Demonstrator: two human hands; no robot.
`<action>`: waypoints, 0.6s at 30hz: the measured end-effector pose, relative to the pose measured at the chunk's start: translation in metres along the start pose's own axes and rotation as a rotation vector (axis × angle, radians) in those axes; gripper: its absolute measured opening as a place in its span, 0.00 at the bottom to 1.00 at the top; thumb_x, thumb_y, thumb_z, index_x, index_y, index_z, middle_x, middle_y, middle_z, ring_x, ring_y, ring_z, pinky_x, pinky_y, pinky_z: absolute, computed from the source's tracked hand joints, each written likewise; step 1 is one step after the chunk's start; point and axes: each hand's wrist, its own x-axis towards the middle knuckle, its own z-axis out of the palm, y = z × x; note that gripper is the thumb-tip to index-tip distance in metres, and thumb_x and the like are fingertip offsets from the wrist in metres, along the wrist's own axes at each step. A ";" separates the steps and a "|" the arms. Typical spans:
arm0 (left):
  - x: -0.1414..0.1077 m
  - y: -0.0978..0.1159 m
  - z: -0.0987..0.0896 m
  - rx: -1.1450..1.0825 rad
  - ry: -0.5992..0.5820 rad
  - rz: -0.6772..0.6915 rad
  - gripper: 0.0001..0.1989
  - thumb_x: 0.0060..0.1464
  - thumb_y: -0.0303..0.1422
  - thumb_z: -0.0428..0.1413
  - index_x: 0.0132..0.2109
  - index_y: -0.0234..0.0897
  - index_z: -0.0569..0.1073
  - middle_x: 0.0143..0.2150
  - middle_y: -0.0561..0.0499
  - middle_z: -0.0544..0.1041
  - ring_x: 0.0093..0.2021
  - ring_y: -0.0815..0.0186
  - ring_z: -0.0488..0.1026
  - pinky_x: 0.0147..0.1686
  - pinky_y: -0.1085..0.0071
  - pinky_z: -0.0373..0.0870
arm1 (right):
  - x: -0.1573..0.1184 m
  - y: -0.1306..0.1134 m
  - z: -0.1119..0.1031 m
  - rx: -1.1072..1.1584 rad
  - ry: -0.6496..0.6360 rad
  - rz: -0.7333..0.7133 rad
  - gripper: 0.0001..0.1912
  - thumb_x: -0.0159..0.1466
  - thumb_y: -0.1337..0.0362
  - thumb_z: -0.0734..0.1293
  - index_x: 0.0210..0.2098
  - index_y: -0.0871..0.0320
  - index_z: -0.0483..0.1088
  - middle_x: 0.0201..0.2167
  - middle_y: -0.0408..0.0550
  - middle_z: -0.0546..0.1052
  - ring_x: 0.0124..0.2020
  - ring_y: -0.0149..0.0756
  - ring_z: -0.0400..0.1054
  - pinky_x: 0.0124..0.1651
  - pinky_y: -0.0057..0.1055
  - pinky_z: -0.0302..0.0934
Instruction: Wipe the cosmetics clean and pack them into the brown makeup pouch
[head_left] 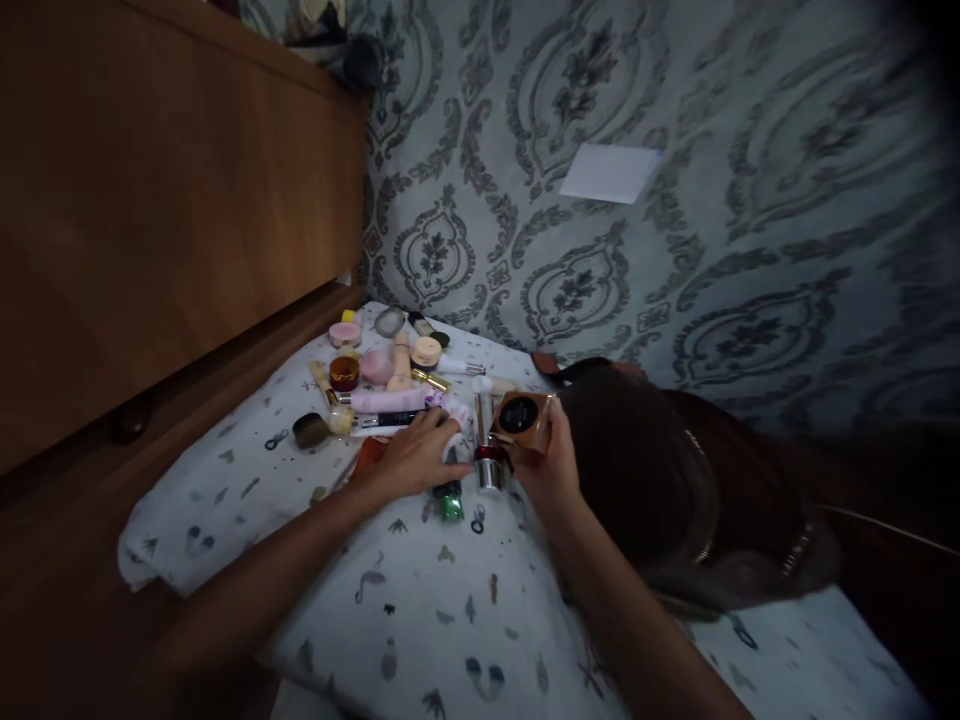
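My right hand point(553, 462) grips a small tan-gold square box point(535, 430) with a round black label on its top face. Just left of that box stands a silver tube with a red band point(489, 455). Palm down, my left hand point(420, 455) reaches over the cosmetics with its fingers apart, touching the pile. A green-ended item point(451, 505) sticks out below its fingers. Around it lie a pink tube point(386, 401), a dark slim tube point(390, 419), an orange-brown jar point(344, 373), a pink jar point(376, 366) and a brush with dark bristles point(310, 430).
A white patterned cloth point(420, 620) lies under everything. On the right rests a dark brown bag point(637, 480). A wooden cabinet point(187, 190) rises on the left. Behind is patterned wallpaper point(480, 150) with a white paper point(610, 173) on it.
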 end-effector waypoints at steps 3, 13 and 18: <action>0.002 -0.003 0.001 -0.072 -0.027 0.003 0.18 0.51 0.35 0.61 0.50 0.42 0.71 0.54 0.47 0.69 0.55 0.55 0.69 0.54 0.60 0.70 | -0.011 0.006 -0.021 -0.063 0.074 -0.123 0.18 0.57 0.49 0.72 0.41 0.53 0.74 0.33 0.38 0.80 0.31 0.32 0.74 0.31 0.28 0.70; 0.007 -0.017 -0.025 0.030 -0.014 -0.047 0.17 0.48 0.29 0.57 0.48 0.39 0.72 0.47 0.47 0.72 0.51 0.54 0.70 0.53 0.58 0.69 | -0.025 0.018 -0.025 -0.170 0.062 -0.356 0.24 0.58 0.47 0.70 0.48 0.53 0.72 0.37 0.40 0.78 0.36 0.33 0.73 0.40 0.31 0.67; 0.000 -0.002 -0.022 0.131 -0.026 -0.029 0.15 0.53 0.29 0.54 0.49 0.39 0.71 0.52 0.43 0.71 0.54 0.50 0.68 0.52 0.55 0.69 | -0.019 0.023 -0.028 -0.139 0.091 -0.280 0.16 0.55 0.54 0.73 0.40 0.52 0.74 0.34 0.35 0.78 0.36 0.29 0.71 0.40 0.24 0.65</action>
